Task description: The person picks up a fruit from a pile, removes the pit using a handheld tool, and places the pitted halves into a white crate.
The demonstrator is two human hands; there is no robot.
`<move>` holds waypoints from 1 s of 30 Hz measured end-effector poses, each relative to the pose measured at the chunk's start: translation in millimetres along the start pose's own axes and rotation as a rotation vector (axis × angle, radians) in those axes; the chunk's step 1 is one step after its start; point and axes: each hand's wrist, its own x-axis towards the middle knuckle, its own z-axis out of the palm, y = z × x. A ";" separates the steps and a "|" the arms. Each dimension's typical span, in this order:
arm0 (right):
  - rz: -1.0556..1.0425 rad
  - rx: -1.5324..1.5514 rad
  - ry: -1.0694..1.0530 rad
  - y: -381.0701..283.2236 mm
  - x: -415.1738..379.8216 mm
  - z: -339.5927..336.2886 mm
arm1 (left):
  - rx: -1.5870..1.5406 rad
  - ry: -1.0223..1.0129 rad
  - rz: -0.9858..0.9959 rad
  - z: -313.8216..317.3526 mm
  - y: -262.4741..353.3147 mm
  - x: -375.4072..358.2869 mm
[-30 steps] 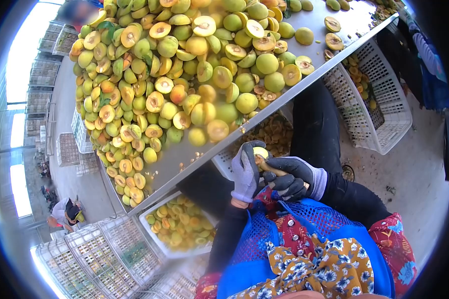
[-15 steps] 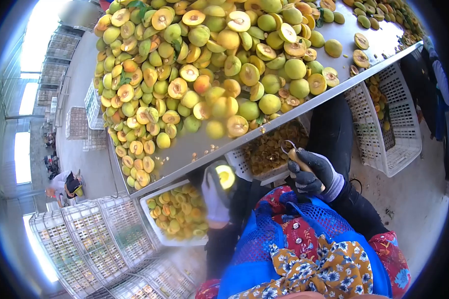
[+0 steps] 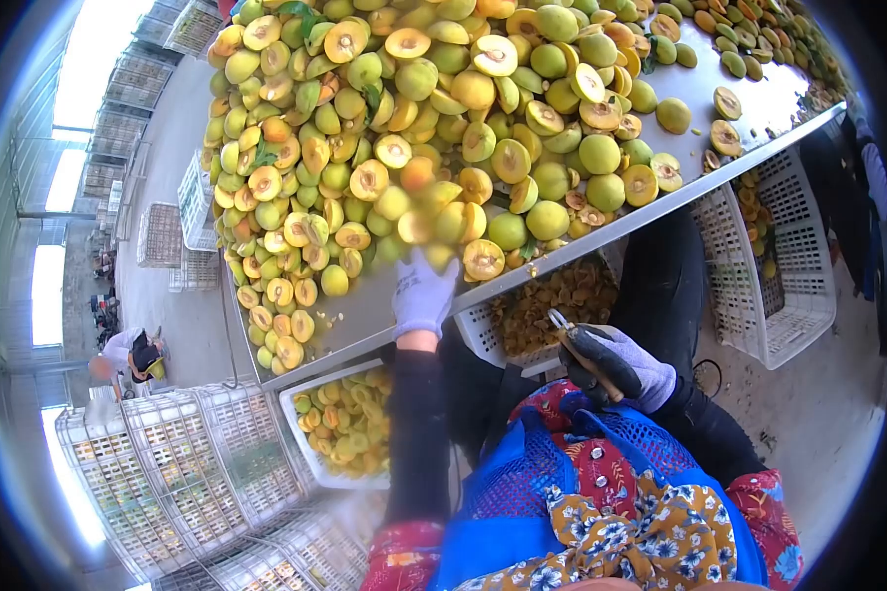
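Note:
My left hand (image 3: pixel 426 294), in a pale lilac work glove, reaches over the table's near edge. Its fingers are stretched out and apart at the front of a pile of halved apricots (image 3: pixel 392 151), with no fruit seen in them. Green-yellow skins and orange cut faces show in the pile, some halves with stones. Over my lap, my right hand (image 3: pixel 626 362), gloved in lilac and dark grey, is closed around the handle of a pitting tool with a metal loop (image 3: pixel 560 320) at its tip.
The metal table (image 3: pixel 370 313) has a raised front edge. Below it stand a white crate of apricot halves (image 3: pixel 350 419) and a white basket of brown scraps (image 3: pixel 552 307). Another white basket (image 3: pixel 774 266) is at right. Stacked crates (image 3: pixel 182 473) and a bending person (image 3: pixel 133 360) are at left.
My left hand has moved up from beside the crate to the pile; the yellow apricot half it held no longer shows. My right hand keeps the pitting tool, its loop turned slightly.

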 end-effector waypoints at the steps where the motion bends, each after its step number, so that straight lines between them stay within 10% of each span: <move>1: -0.022 -0.010 0.010 3.1 0.8 -0.3 | -0.027 -0.097 -0.007 2.6 2.6 7.8; 4: -0.064 -0.134 0.062 9.8 3.1 0.4 | -0.090 -0.039 0.130 3.4 -14.4 12.0; 8: -0.262 -0.568 0.126 11.1 10.6 6.9 | -1.548 -0.306 0.112 -10.3 -23.4 -31.0; 12: -0.500 -1.068 0.182 3.5 14.1 21.6 | -2.173 -0.680 0.043 -26.2 6.6 -67.3; 21: -0.619 -1.324 0.345 6.9 14.8 38.5 | -1.556 -0.388 -0.091 -14.1 63.8 -110.1; 30: -0.445 -1.283 0.270 11.2 10.7 36.9 | -0.951 0.035 0.380 -9.7 66.6 -121.5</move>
